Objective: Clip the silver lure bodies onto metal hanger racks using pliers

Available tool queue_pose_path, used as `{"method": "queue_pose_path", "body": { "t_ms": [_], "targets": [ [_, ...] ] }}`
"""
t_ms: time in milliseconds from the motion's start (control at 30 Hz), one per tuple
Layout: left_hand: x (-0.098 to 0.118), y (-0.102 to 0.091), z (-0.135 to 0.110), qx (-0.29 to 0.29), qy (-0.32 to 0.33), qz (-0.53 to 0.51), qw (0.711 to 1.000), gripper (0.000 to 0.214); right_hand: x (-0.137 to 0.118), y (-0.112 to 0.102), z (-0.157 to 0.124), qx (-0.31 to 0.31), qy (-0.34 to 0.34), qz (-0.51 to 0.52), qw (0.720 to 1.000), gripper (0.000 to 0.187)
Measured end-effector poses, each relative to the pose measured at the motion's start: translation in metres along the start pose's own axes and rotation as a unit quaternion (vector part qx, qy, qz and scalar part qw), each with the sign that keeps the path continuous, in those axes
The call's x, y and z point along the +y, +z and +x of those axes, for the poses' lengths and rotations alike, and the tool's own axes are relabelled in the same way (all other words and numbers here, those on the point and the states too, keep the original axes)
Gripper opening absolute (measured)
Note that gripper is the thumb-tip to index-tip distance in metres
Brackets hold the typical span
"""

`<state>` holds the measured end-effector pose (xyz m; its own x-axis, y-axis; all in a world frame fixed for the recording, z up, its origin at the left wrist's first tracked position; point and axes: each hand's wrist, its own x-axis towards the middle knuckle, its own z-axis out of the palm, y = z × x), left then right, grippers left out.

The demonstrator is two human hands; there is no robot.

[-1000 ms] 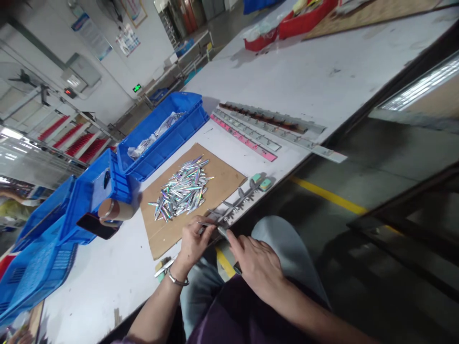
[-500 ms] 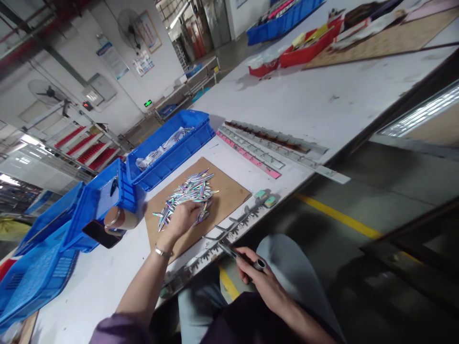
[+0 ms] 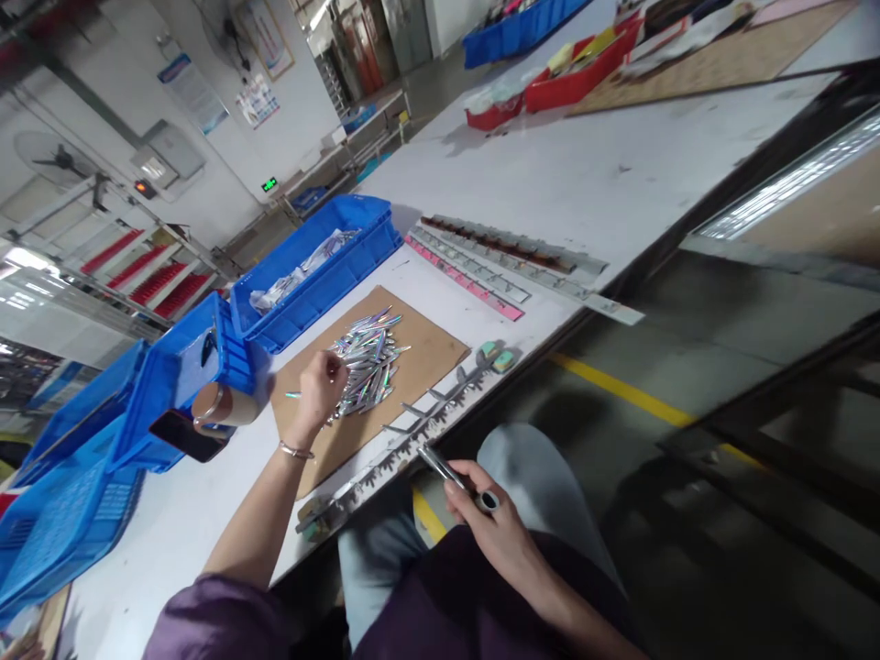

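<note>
My left hand (image 3: 322, 390) is above the left side of a pile of small, shiny, slender fish-shaped pieces (image 3: 371, 357). Its fingers are curled together, and whatever they may hold is hidden. The pieces lie on a brown cardboard sheet (image 3: 426, 344). My right hand (image 3: 491, 513) grips a dark, shiny tube-like tool (image 3: 444, 466), its tip pointing toward the table edge. Just beyond that tip runs a long toothed metal rack (image 3: 412, 422) with several upright prongs, lying along the edge with greenish blocks at its ends.
Blue crates (image 3: 323, 266) line the far left side, near a phone (image 3: 187, 434) and a tan cup (image 3: 230, 405). Slotted metal strips (image 3: 529, 261) and a pink strip (image 3: 474, 284) lie to the right. Red bins (image 3: 584, 73) stand farther back.
My left hand has moved left and back from the near side of the pile, fingers now curled. My right hand still holds the tool near the rack. The camera view has shifted slightly.
</note>
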<state>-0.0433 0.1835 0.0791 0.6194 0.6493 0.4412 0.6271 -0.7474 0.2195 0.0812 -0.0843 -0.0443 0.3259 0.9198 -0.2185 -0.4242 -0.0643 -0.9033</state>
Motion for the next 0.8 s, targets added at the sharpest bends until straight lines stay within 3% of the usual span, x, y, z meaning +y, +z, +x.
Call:
{"method": "queue_pose_path", "body": {
  "t_ms": [67, 167, 267, 367, 433, 500, 567, 667, 733, 800],
  "targets": [
    [-0.011, -0.015, -0.017, -0.002, -0.039, 0.014, 0.999, 0.012, 0.000, 0.005, -0.008, 0.010, 0.011, 0.034, 0.999, 0.054],
    [-0.020, -0.027, -0.035, -0.084, -0.036, 0.089, 0.992, 0.020, 0.003, 0.014, -0.015, 0.013, 0.083, 0.160, 0.984, 0.041],
    [-0.014, -0.029, -0.048, -0.090, -0.032, 0.090, 0.991, 0.026, 0.011, 0.020, -0.015, 0.009, 0.225, 0.335, 0.915, 0.033],
    [0.007, -0.023, -0.068, -0.039, -0.071, -0.088, 0.993, 0.010, 0.020, 0.022, -0.010, -0.031, 0.336, 0.479, 0.810, 0.027],
    [0.025, -0.014, -0.087, -0.043, -0.117, -0.270, 0.955, 0.016, 0.027, 0.023, -0.008, -0.076, 0.368, 0.539, 0.754, 0.024],
    [0.040, -0.004, -0.105, -0.069, -0.155, -0.403, 0.899, 0.028, 0.033, 0.026, -0.007, -0.110, 0.373, 0.574, 0.721, 0.024],
    [0.049, 0.003, -0.119, -0.072, -0.168, -0.445, 0.877, 0.033, 0.036, 0.030, -0.007, -0.123, 0.368, 0.601, 0.699, 0.025],
    [0.054, 0.009, -0.127, -0.048, -0.156, -0.435, 0.886, 0.035, 0.035, 0.035, -0.007, -0.111, 0.363, 0.631, 0.676, 0.026],
    [0.054, 0.009, -0.127, -0.057, -0.145, -0.422, 0.893, 0.035, 0.032, 0.038, -0.007, -0.098, 0.357, 0.630, 0.683, 0.025],
    [0.053, 0.007, -0.126, -0.078, -0.136, -0.409, 0.899, 0.034, 0.030, 0.040, -0.006, -0.092, 0.341, 0.600, 0.717, 0.023]
  ]
}}
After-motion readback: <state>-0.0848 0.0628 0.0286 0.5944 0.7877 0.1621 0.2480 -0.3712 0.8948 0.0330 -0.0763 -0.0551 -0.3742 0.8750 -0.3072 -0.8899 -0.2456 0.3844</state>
